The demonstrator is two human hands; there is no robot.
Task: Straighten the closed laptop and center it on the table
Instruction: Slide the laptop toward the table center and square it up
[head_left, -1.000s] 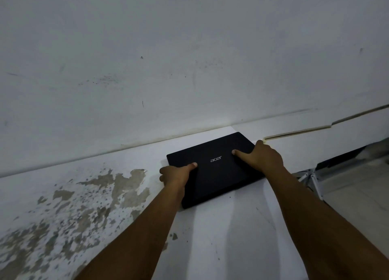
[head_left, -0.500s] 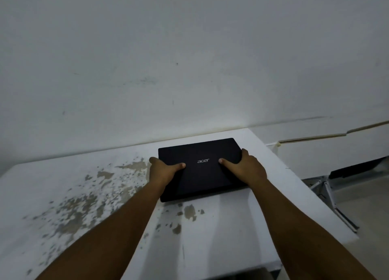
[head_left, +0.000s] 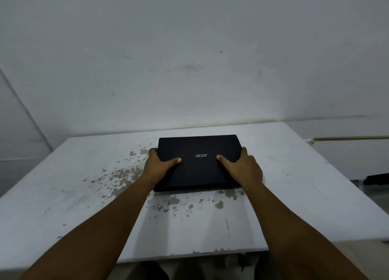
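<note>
A closed black laptop [head_left: 200, 147] with a silver logo lies flat on the white table [head_left: 294, 185], near the table's middle and toward the back. Its edges run nearly parallel to the table's edges. My left hand [head_left: 159, 166] grips the laptop's left side, thumb on the lid and fingers curled around the edge. My right hand [head_left: 244, 167] grips the right side the same way, thumb resting on the lid near the logo. The laptop's front corners are hidden under my wrists.
The tabletop has patches of chipped paint [head_left: 122, 174] left of the laptop and in front of it. A plain white wall [head_left: 189, 69] stands directly behind the table. To the right, a lower white ledge [head_left: 347, 151] and floor show beyond the table's edge.
The laptop has turned from skewed to nearly square with the table and has slid left, away from the right edge toward the middle. Both hands kept their grip on its sides.
</note>
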